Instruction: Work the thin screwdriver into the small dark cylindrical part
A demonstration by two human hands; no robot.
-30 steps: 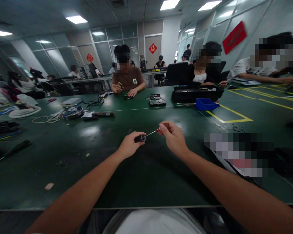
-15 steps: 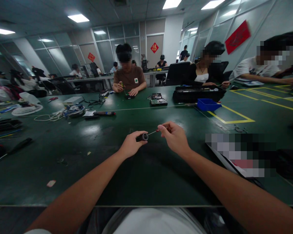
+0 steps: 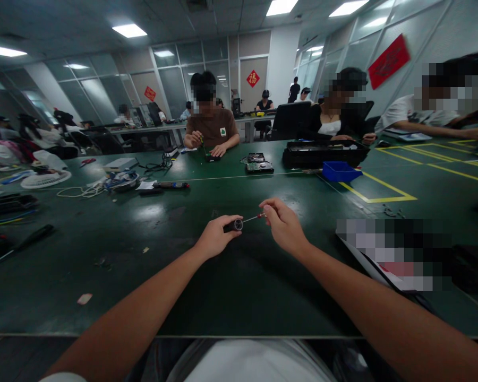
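Just above the table, my left hand [image 3: 215,237] is closed round a short dark cylinder [image 3: 237,225], whose round end with a pale rim faces me. What kind of thing it is, I cannot make out. Across from it, my right hand [image 3: 283,227] pinches a thin screwdriver [image 3: 260,216] with a red part near the fingers. The metal shaft slants down to the left and its tip meets the cylinder's rim area. Whether the tip sits inside or against the edge is too small to tell. My fingers hide most of the screwdriver's handle.
On the green table [image 3: 175,297] lie a larger screwdriver [image 3: 34,237] at left, bundled cables [image 3: 121,180], a pen-like tool [image 3: 171,185], hard drives [image 3: 259,166], a blue bin [image 3: 341,171] and a black case [image 3: 322,155]. Co-workers sit opposite and at right.
My right fingers have shifted on the screwdriver, with the index finger now lifted and straighter. The left hand and the cylinder stay nearly where they were.
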